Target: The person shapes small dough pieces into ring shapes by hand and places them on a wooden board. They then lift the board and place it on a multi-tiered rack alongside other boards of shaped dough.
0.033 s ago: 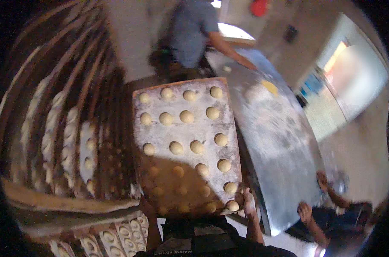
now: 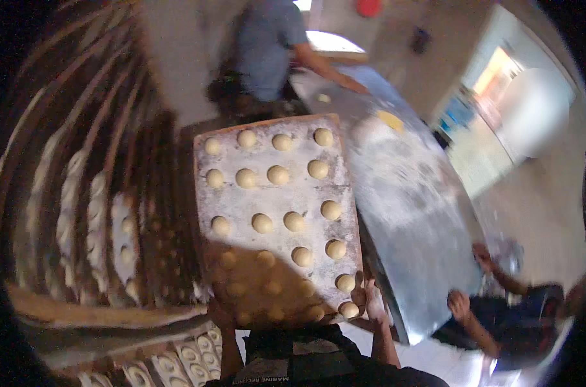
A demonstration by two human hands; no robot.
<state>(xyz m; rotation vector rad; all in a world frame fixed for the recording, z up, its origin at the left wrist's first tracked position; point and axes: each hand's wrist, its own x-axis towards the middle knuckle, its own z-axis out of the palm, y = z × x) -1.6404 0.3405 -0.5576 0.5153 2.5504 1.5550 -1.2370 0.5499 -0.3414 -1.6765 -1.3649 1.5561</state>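
I hold a floured rectangular board [image 2: 273, 197] in front of my body, gripping it by its near end. Several rows of pale round dough balls [image 2: 278, 175] sit on it, and the nearer ones lie in shadow. My right hand [image 2: 374, 300] is closed on the board's near right edge, its thumb showing along the side. At the near left corner, my left hand [image 2: 220, 312] is dark and partly hidden, with its arm reaching up to the board's edge.
On the left stands a rack [image 2: 167, 226] of shelves with dough pieces. Below it is a tray of shaped dough [image 2: 170, 367]. A floured metal table [image 2: 422, 258] runs along the right. One person [image 2: 264, 51] stands at its far end; another person's hands [image 2: 459, 304] are near its close corner.
The table, rack and people have shifted slightly left in the view. The board stays in my hands, almost in the same place before me.
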